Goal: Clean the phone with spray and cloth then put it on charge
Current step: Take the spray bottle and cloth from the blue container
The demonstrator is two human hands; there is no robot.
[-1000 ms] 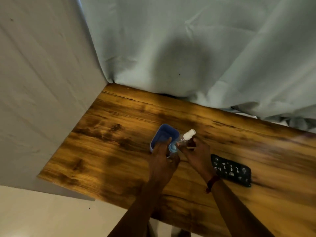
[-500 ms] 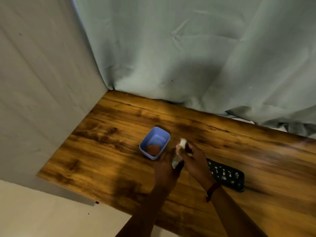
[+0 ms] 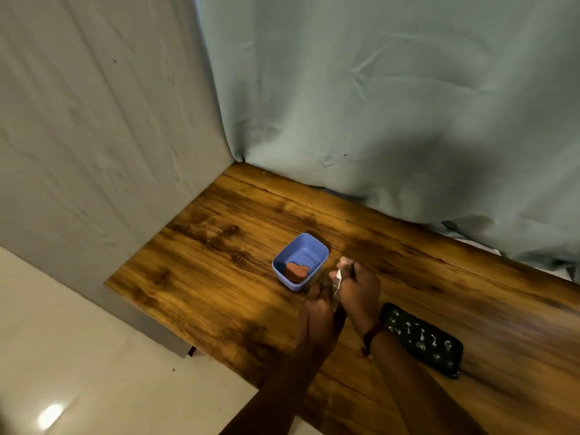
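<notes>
The phone (image 3: 420, 339), in a dark case with pale specks, lies flat on the desk (image 3: 204, 277) towards its near edge. Nothing touches it, and no charger or cable is in view.

Just beside it towards the desk's left end is the wrist of the right hand (image 3: 359, 288), with a red band (image 3: 372, 332) on it. That hand's fingers (image 3: 354, 273) are curled round the upper part of the small clear spray bottle (image 3: 337, 282), whose white nozzle stands roughly upright above them. The left hand (image 3: 317, 304) is pressed close against the bottle's lower part. Blur hides its fingers, so I cannot tell whether they grip the bottle or only steady it.

Farther towards the left end, a blue tub (image 3: 296, 286) stands open with a reddish cloth (image 3: 296, 270) lying in its bottom. A grey-green curtain (image 3: 376, 105) hangs along the desk's back edge.

A second ago both hands were over the tub, with the bottle tilted above it and the left hand covering the opening. Now the hands have drawn back towards the near edge. The bottle is clear of the tub and more upright, and the cloth inside is uncovered.

I judge that the bottle has been fetched and is being readied or turned to aim. The cleaning itself has not begun: the phone is neither sprayed nor wiped, and the cloth is untouched.
</notes>
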